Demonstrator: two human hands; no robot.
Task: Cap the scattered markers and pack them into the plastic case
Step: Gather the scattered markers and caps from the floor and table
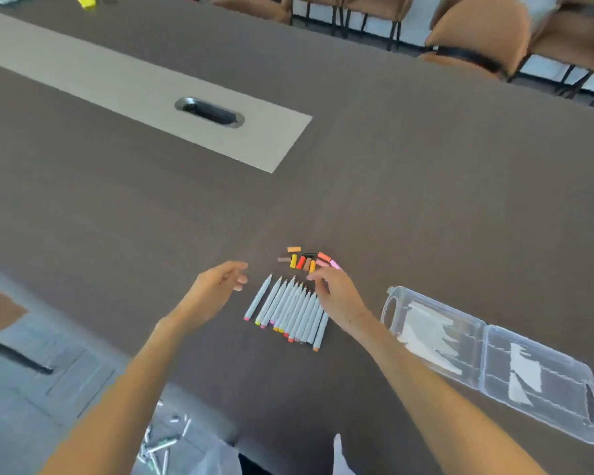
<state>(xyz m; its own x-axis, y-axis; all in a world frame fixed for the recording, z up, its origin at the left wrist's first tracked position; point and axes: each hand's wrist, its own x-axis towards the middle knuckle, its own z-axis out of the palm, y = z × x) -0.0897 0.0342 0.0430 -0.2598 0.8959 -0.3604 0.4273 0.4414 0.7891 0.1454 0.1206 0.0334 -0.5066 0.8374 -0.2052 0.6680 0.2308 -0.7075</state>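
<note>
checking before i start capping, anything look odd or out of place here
Nothing damaged or spilled. The markers lie uncapped in a neat row, their caps heaped just beyond, and the plastic case lies open, empty.

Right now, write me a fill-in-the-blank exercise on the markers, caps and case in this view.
1. The grey markers lie side by side in a ____.
2. The loose caps sit just beyond the markers' ____ ends.
3. The clear plastic case lies ____ on the table.
4. The left hand holds ____; the right hand hovers over the markers.

Missing words: row; tip; open; nothing
</note>
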